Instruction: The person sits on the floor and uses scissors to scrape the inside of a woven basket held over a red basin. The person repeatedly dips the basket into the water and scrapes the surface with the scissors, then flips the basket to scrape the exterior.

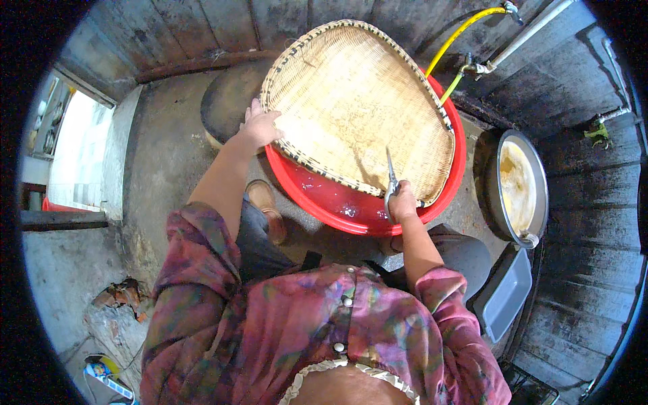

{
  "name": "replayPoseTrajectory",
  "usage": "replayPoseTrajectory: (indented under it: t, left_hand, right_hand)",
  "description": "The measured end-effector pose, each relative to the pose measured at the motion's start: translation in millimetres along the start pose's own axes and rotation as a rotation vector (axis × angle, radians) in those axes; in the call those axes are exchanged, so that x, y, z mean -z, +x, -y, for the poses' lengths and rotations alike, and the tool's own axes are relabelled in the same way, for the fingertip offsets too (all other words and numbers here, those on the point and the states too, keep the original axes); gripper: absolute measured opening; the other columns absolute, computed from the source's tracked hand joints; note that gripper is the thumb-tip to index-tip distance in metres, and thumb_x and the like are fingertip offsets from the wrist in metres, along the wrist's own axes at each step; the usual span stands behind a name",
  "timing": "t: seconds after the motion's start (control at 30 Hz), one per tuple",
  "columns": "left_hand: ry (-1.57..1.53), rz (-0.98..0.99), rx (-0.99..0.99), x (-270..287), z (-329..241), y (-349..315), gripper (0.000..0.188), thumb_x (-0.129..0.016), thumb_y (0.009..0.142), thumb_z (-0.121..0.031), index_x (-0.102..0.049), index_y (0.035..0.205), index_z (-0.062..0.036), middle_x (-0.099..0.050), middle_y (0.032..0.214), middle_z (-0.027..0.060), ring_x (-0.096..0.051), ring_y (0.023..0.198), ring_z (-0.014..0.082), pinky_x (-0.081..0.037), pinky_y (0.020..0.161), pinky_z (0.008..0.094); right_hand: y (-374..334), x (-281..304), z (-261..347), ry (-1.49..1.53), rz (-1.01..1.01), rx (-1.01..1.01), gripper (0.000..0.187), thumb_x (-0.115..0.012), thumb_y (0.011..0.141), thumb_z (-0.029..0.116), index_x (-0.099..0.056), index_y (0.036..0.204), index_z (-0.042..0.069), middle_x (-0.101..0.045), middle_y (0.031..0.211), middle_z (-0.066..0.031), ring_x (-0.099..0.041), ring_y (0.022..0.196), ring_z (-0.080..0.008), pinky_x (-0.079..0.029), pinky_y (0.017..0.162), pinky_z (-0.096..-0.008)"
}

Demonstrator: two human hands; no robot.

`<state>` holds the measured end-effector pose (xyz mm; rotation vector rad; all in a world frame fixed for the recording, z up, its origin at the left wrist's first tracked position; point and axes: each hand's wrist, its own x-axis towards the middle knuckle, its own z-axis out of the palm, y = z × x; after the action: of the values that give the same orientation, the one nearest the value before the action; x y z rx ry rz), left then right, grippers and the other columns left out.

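A large woven bamboo tray (351,88) with a dark-and-light bound rim lies tilted across a red plastic basin (290,181). Its left rim is in the grip of my left hand (260,127), which has its fingers over the edge. My right hand (403,202) is closed around metal scissors (391,177) at the tray's near rim, and their pointed blades reach up over the weave. Light bits are scattered on the tray's surface. Some water shows in the near part of the basin; the tray hides most of the rest.
To the right stands a metal basin (520,182) with cloudy yellowish liquid. A grey rectangular tub (507,295) sits nearer me. Behind the red basin, a yellow hose (459,32) runs near a wall tap (480,67). A dark round object (229,98) is left of the tray.
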<state>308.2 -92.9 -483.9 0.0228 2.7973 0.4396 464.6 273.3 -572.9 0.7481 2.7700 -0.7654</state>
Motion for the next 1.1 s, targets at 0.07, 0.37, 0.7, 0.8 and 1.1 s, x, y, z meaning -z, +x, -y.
replayPoseTrajectory:
  t: [0.07, 0.37, 0.7, 0.8, 1.1]
  left_hand:
    - [-0.036, -0.027, 0.011, 1.0, -1.7, -2.6, 0.06, -0.069, 0.071, -0.032, -0.048, 0.127, -0.027, -0.003, 0.148, 0.0184, -0.011, 0.134, 0.0412, -0.018, 0.105, 0.0555]
    - [-0.159, -0.003, -0.087, 21.7, 6.2, -10.8, 0.046, -0.071, 0.068, -0.032, -0.062, 0.11, -0.016, -0.024, 0.138, 0.0253, -0.037, 0.121, 0.0388, -0.032, 0.102, 0.0373]
    - [-0.502, 0.381, -0.312, 26.8, 55.4, 11.0, 0.053, -0.069, 0.072, -0.024, -0.053, 0.119, -0.0025, -0.057, 0.116, 0.0153, -0.053, 0.107, 0.024, -0.037, 0.094, 0.03]
    - [-0.442, 0.384, -0.301, 32.2, 54.8, 10.7, 0.059, -0.067, 0.076, -0.026, -0.046, 0.126, -0.0032, -0.052, 0.124, 0.0164, -0.05, 0.113, 0.0254, -0.035, 0.097, 0.0306]
    - [-0.189, 0.32, -0.651, 64.5, 21.2, -48.3, 0.041, -0.064, 0.073, -0.024, -0.058, 0.107, -0.0011, -0.058, 0.101, 0.0215, -0.055, 0.096, 0.0346, -0.044, 0.085, 0.04]
  right_hand:
    - [-0.7, 4.3, 3.3, -0.016, 0.045, 0.063, 0.039, -0.056, 0.076, 0.012, -0.043, 0.112, 0.007, -0.06, 0.092, -0.0272, -0.058, 0.092, -0.04, -0.045, 0.08, -0.0436]
    - [-12.5, 37.8, 10.3, -0.112, 0.143, 0.189, 0.037, -0.055, 0.078, 0.016, -0.043, 0.112, 0.008, -0.058, 0.096, -0.0286, -0.056, 0.095, -0.0426, -0.043, 0.082, -0.0446]
    - [-53.6, 151.3, 76.6, -0.42, 0.428, 0.331, 0.04, -0.051, 0.083, 0.03, -0.048, 0.112, 0.003, -0.059, 0.101, -0.0254, -0.057, 0.098, -0.0385, -0.044, 0.085, -0.0428]
    - [-75.7, 177.7, 117.5, -0.469, 0.432, 0.318, 0.04, -0.054, 0.081, 0.028, -0.05, 0.11, 0.002, -0.06, 0.101, -0.025, -0.057, 0.097, -0.0381, -0.044, 0.085, -0.0423]
    - [-85.0, 134.5, 225.3, -0.472, 0.608, 0.381, 0.034, -0.052, 0.079, 0.026, -0.058, 0.102, 0.001, -0.06, 0.1, -0.0248, -0.058, 0.096, -0.0355, -0.044, 0.083, -0.0405]
